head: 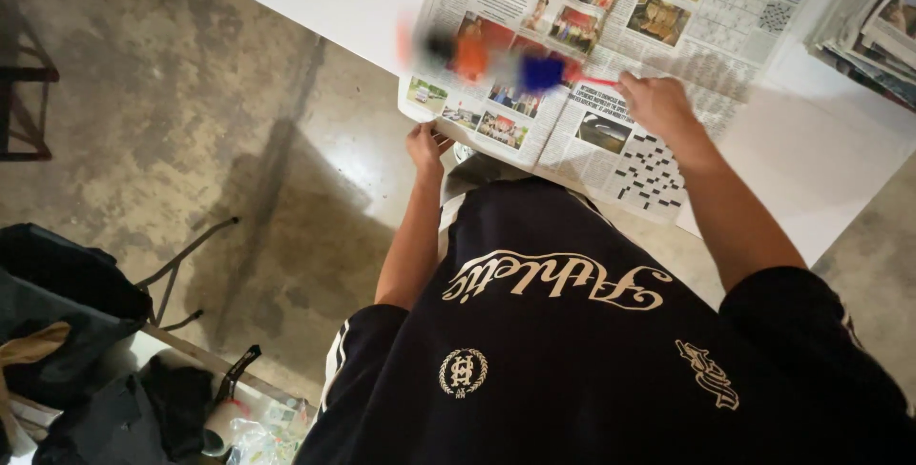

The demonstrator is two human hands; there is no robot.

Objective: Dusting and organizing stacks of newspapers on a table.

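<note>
We are at the folding step: our left hand [426, 148] pinches the newspaper's [572, 55] near edge on the table [821, 179], our right hand [654, 103] grips a blurred red-handled brush [544, 72]. Next likely needs steady brushing.

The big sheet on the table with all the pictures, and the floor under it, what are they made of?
The sheet looks like thin, matte newsprint paper: it carries printed photos and puzzle grids, has a fold down the middle, and droops over the edge of the white table. The floor looks like bare concrete: grey, blotchy and stained, with a slight shine.
</note>
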